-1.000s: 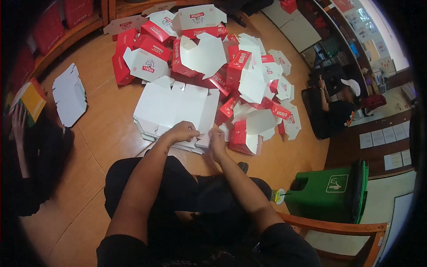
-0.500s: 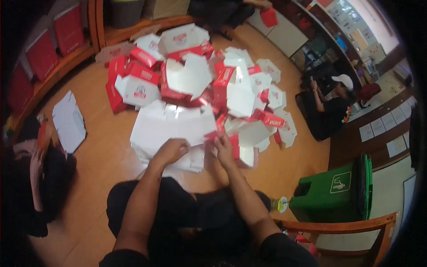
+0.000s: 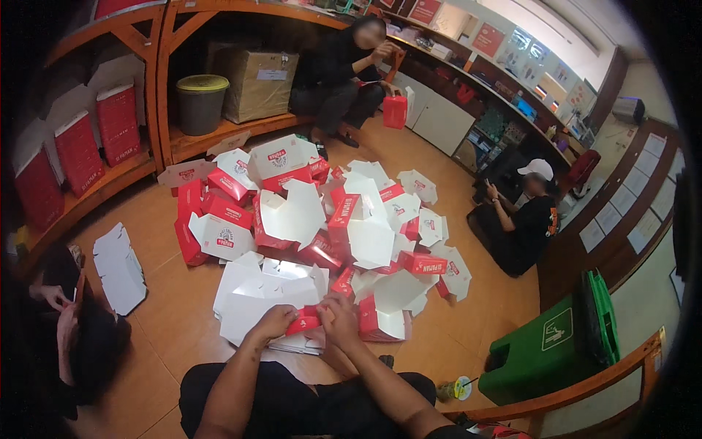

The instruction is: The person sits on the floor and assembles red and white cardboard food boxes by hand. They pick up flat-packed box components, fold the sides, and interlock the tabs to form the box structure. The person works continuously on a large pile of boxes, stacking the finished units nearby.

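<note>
In front of my lap, my left hand (image 3: 278, 323) and my right hand (image 3: 338, 319) are close together. Both are closed on a red and white cardboard box piece (image 3: 307, 320), with its red part showing between them. Fingers cover much of the fold, so its exact shape is hard to make out. Beneath and beyond the hands lies a stack of flat white cardboard blanks (image 3: 240, 311) on the floor. Just right of my right hand sits a folded red and white box (image 3: 380, 325), its white lid flap raised.
A heap of folded red and white boxes (image 3: 292, 212) spreads beyond. People sit at left, back and right; the far one holds a red box (image 3: 395, 111). A white blank (image 3: 119, 269) lies left. A green bin (image 3: 545, 344) and lidded cup (image 3: 461, 388) stand right.
The view has tilted up, showing more of the room. My hands, farther apart before, have come together over the cardboard, where red now shows between them.
</note>
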Motion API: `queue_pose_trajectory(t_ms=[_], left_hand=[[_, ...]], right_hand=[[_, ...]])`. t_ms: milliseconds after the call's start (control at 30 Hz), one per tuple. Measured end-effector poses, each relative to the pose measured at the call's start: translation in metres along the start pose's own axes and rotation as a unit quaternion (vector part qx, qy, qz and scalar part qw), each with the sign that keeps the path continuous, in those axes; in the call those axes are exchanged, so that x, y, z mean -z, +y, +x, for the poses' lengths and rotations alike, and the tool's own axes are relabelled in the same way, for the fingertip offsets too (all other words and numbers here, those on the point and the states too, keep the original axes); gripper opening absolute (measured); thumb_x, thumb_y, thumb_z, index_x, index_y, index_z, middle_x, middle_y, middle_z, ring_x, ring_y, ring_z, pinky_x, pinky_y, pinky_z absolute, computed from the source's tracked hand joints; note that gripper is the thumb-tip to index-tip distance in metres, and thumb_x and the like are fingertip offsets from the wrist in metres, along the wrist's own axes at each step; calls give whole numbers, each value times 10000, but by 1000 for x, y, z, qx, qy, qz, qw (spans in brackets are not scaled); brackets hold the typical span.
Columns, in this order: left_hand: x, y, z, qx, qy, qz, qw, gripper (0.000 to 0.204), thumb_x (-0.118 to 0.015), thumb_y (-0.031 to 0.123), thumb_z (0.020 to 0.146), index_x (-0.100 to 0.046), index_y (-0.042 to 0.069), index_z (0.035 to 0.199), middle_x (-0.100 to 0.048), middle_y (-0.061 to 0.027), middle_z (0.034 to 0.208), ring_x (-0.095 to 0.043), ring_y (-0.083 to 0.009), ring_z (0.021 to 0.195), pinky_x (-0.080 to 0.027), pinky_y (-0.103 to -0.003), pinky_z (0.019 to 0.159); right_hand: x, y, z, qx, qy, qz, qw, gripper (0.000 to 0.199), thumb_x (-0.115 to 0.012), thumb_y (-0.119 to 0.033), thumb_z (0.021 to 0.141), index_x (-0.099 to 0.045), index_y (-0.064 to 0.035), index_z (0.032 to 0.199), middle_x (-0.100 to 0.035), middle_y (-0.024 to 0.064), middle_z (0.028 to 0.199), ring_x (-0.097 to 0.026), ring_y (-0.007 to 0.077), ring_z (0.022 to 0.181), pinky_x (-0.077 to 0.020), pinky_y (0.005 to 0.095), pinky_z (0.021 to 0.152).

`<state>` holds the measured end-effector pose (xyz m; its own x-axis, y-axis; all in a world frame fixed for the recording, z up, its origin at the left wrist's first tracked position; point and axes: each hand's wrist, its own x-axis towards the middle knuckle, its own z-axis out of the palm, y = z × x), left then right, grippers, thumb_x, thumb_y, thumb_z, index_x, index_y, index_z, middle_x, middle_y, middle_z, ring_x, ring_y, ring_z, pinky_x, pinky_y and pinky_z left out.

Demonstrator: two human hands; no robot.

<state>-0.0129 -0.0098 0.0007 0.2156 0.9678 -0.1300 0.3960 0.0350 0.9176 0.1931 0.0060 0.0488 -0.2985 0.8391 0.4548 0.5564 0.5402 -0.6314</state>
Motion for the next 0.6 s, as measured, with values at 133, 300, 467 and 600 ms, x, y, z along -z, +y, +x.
queue_pose_trajectory(t_ms=[133, 300, 467, 600], left_hand=[[-7, 14, -6, -46, 18, 40, 998, 252, -514, 213, 951, -643, 2, 998, -659, -223, 926, -634, -369, 869, -480, -421, 794], [0, 29, -14, -72, 10, 68, 995, 255, -506, 212, 950, -635, -4, 984, -641, -239, 940, -621, -388, 914, -473, -446, 825], [6, 69, -22, -234, 266, 178, 918, 178, -563, 121, 905, -633, 5, 1020, -628, -193, 851, -609, -378, 834, -477, -455, 824], [2, 113, -47, -261, 415, 86, 867, 167, -562, 48, 888, -627, 21, 1039, -602, -122, 777, -582, -269, 686, -478, -381, 675]], right_hand=[[1, 20, -2, 65, -53, -42, 996, 161, -665, -191, 866, -654, -52, 946, -556, 156, 1165, -556, 326, 1076, -465, 415, 905], [-9, 20, -7, 16, -108, 11, 994, 178, -655, -199, 880, -644, -33, 942, -498, 195, 1258, -494, 385, 1157, -416, 461, 978], [-19, 51, -15, -42, -143, 18, 989, 247, -639, -240, 908, -633, -14, 1009, -458, 220, 1334, -492, 395, 1187, -411, 438, 1004], [-25, 70, -13, -130, -42, 102, 985, 319, -649, -264, 912, -627, 0, 1089, -521, 204, 1279, -538, 319, 1138, -430, 384, 974]])
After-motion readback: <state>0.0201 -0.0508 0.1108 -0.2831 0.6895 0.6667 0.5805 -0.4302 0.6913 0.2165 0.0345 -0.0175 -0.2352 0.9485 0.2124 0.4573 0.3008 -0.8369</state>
